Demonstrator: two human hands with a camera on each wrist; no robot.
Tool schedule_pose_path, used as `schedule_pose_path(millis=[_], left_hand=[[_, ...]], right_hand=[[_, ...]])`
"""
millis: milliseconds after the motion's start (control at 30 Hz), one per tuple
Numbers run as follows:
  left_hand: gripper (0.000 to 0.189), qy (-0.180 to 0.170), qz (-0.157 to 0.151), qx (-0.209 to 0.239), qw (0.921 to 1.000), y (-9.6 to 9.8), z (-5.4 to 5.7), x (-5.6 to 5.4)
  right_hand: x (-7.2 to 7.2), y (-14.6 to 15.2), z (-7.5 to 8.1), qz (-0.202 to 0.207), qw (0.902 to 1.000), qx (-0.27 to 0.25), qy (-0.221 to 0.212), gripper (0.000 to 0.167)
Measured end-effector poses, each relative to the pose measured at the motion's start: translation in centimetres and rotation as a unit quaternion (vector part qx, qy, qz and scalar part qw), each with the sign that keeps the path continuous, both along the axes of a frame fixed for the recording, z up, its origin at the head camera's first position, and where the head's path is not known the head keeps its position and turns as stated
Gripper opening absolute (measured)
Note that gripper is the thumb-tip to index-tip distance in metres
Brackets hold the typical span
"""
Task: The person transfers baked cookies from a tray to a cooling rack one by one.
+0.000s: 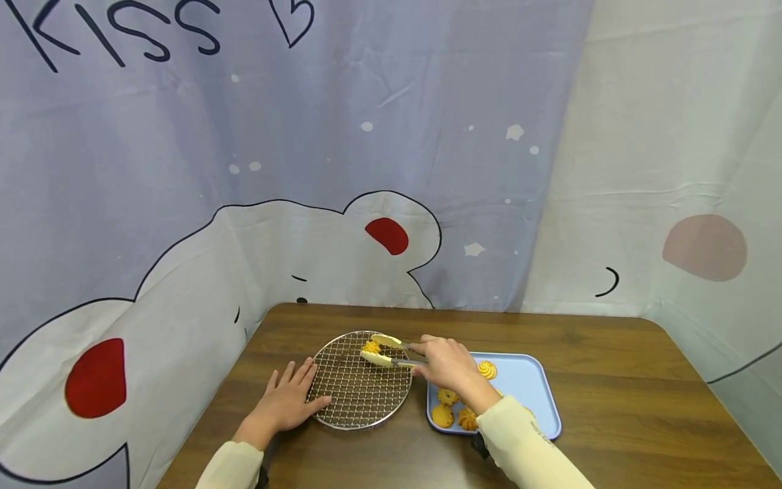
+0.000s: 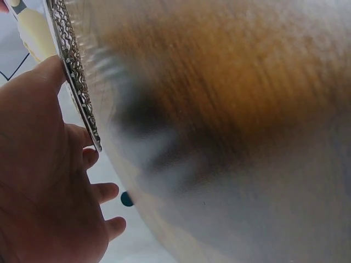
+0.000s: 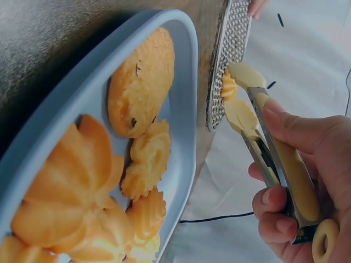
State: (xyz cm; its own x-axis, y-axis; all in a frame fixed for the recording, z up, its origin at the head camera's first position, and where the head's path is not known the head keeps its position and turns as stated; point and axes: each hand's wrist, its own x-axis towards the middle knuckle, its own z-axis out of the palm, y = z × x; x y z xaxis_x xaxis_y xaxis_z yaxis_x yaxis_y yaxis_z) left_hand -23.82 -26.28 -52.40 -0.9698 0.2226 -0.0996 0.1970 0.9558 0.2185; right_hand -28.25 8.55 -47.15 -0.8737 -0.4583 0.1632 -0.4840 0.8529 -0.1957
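Note:
My right hand (image 1: 449, 367) grips a pair of tongs (image 3: 282, 159) with cream-coloured tips. Between those tips sits a small golden piped cookie (image 1: 371, 348), on or just over the far part of a round wire rack (image 1: 360, 390). At the rack's left edge lies my left hand (image 1: 287, 401), fingers spread and straight, the thumb over the rim. In the left wrist view, the left hand (image 2: 49, 164) touches the rack's edge (image 2: 77, 82). A blue tray (image 1: 525, 387) holding several cookies (image 3: 142, 82) is under and beside the right forearm.
The brown wooden table (image 1: 617, 394) extends right of the tray and in front of the rack. A printed cloth (image 1: 391, 136) hangs behind the table and along its sides. A thin dark cord (image 1: 742, 363) runs at the right.

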Motion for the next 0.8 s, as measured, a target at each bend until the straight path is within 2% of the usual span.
schedule_pose_path(millis=[467, 800], left_hand=[[0.086, -0.005, 0.003, 0.001, 1.0, 0.1, 0.2, 0.0], [0.087, -0.009, 0.003, 0.005, 0.9999, 0.1, 0.1, 0.0]], right_hand=[[0.7, 1.1, 0.5, -0.016, 0.9998, -0.009, 0.008, 0.058], [2.3, 3.7, 1.7, -0.031, 0.9991, -0.029, -0.007, 0.06]])
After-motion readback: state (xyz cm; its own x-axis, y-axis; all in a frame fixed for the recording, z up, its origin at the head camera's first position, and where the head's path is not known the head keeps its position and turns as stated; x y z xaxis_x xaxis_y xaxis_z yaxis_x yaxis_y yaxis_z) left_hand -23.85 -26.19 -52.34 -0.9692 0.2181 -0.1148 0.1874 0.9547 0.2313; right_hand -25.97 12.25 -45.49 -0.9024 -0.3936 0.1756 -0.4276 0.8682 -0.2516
